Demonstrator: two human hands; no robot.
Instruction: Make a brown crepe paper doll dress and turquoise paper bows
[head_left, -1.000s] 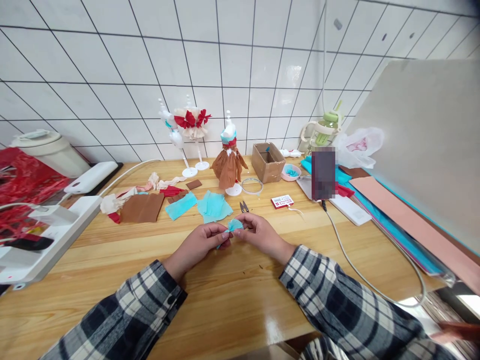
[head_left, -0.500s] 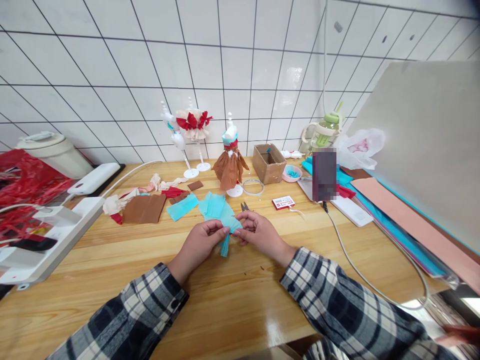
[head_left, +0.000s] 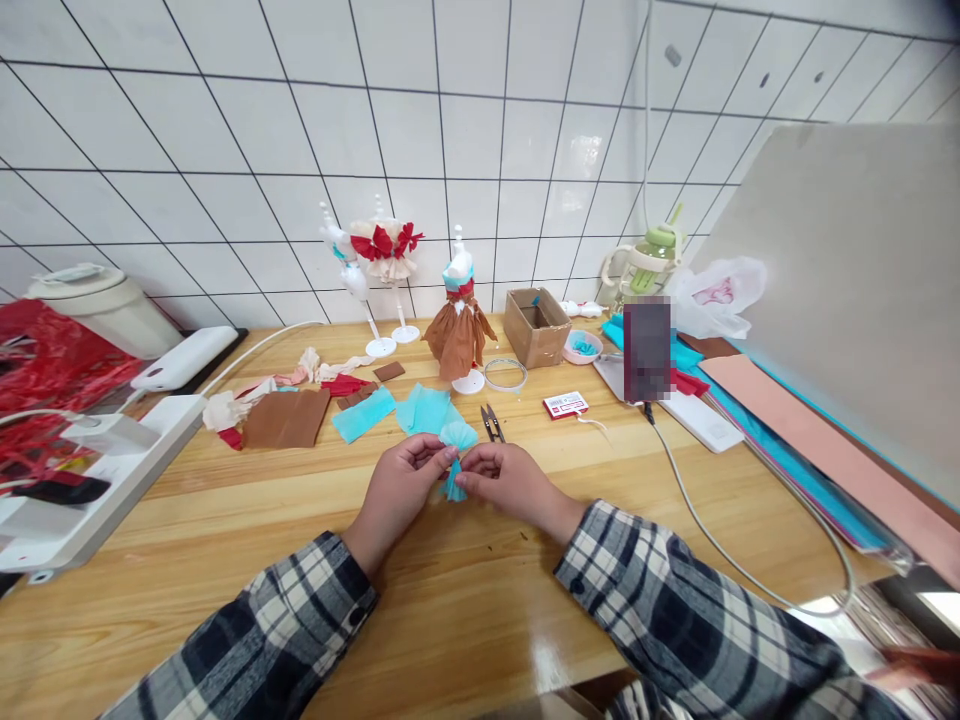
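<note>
Between my two hands is a gathered blue crepe paper piece (head_left: pixel 457 437), pinched narrow at its middle, with its upper part fanned out. My left hand (head_left: pixel 401 490) pinches it at the narrow middle. The fingers of my right hand (head_left: pixel 514 483) close on its lower right side. Just beyond lie a flat blue paper piece (head_left: pixel 424 410) and a blue strip (head_left: pixel 364 415). Small dark snips (head_left: pixel 493 423) rest near my right fingertips. A dress form with a brown paper skirt (head_left: pixel 459 338) stands behind the paper.
Two more dress forms (head_left: pixel 391 262) stand at the back. Brown paper (head_left: pixel 286 418) and scraps lie left, beside a power strip (head_left: pixel 124 480). A cardboard box (head_left: pixel 537 335), thread card (head_left: pixel 565 405), phone (head_left: pixel 649 350) and cable are on the right.
The blue paper between my fingers has been squeezed into a narrow waist with a fanned top. My right hand has shifted slightly left and down, uncovering more of the snips.
</note>
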